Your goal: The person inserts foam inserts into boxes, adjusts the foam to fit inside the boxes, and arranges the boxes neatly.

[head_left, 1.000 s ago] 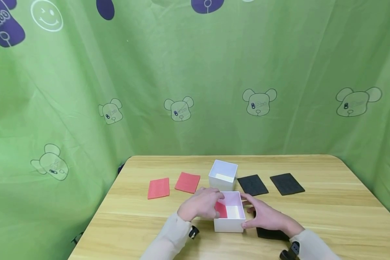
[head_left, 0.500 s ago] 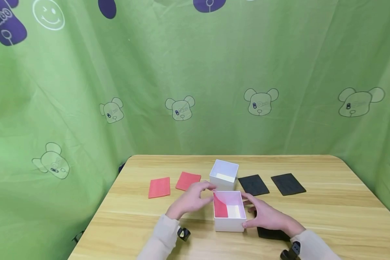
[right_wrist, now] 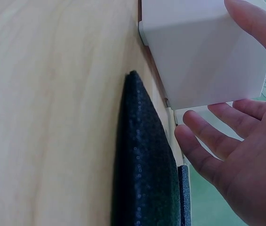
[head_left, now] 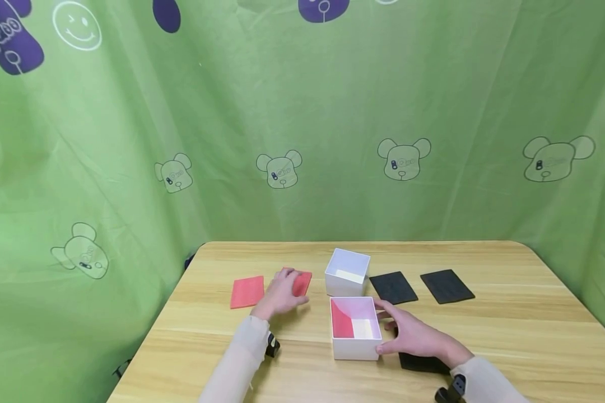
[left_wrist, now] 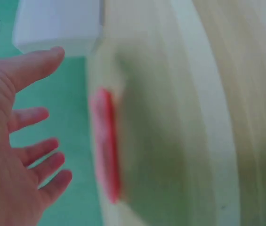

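Observation:
My left hand (head_left: 280, 295) hovers above the inner red square sheet (head_left: 303, 284), covering part of it; its fingers are spread and loose with nothing between them. In the left wrist view that red sheet (left_wrist: 105, 146) lies a little beyond the fingertips. My right hand (head_left: 417, 334) grips the right side of the front white box (head_left: 356, 348), thumb at the near corner and fingers toward the far one. Inside this open-topped box, another red sheet (head_left: 341, 323) stands against the left wall. The right wrist view shows the box's white side (right_wrist: 208, 61) between thumb and fingers.
A second white box (head_left: 345, 286) stands just behind the front one. Another red sheet (head_left: 247, 292) lies at the left. Two black sheets (head_left: 394, 287) lie at the back right, and one more black sheet (head_left: 422, 364) lies partly under my right hand. A green curtain (head_left: 302, 112) hangs behind the table.
My left hand has come out of the front box, leaving the red sheet inside, and moved left and away to the inner red sheet. The right hand stays at the box.

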Tool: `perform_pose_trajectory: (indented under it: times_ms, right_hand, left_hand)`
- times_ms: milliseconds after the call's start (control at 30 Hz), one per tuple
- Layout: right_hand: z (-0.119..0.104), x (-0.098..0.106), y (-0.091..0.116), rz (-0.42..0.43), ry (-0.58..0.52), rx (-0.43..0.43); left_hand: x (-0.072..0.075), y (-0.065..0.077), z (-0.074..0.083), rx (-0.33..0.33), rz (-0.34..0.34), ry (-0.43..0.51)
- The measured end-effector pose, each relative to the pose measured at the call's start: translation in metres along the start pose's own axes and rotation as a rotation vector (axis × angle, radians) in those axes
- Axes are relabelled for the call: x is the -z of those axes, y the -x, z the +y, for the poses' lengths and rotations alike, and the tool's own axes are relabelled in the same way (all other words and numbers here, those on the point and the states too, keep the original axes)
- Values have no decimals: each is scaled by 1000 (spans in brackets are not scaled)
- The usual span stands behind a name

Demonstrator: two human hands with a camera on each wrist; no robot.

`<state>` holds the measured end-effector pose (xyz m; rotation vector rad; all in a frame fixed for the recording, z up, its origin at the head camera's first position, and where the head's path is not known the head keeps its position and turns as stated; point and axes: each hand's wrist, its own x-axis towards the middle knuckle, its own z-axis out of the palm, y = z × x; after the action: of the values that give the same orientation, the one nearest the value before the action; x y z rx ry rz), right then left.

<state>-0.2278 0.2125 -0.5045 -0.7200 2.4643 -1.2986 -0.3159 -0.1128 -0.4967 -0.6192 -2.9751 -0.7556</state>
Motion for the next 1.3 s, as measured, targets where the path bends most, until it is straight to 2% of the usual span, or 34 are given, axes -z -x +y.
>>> perform_pose_trajectory:
  times_ms: [233,367,633,767,933,1033,1300]
  right_hand:
    - [0,0,0,3,-6,10]
    - [1,0,0,0,-16,1]
    - [0,0,2,-3,-16,16]
    - [0,0,1,-5,-21,-1]
    - [1,0,0,-6,-28,-4]
    - [2,0,0,-3,-24,-1]
    - [4,0,0,-1,-18,-10]
  left_hand:
    - [-11,-10,-15,152,11,-68]
    - [-13,-14,-17,195,-16,-114]
    - [-8,-16,-15,201,-61,-123]
    - [-7,-16,-15,231,-61,-103]
    - [-8,-17,-17,244,-50,-132]
    - [-7,-17,-17,233,-52,-133]
    - [-2,-7,-16,178,-62,-52]
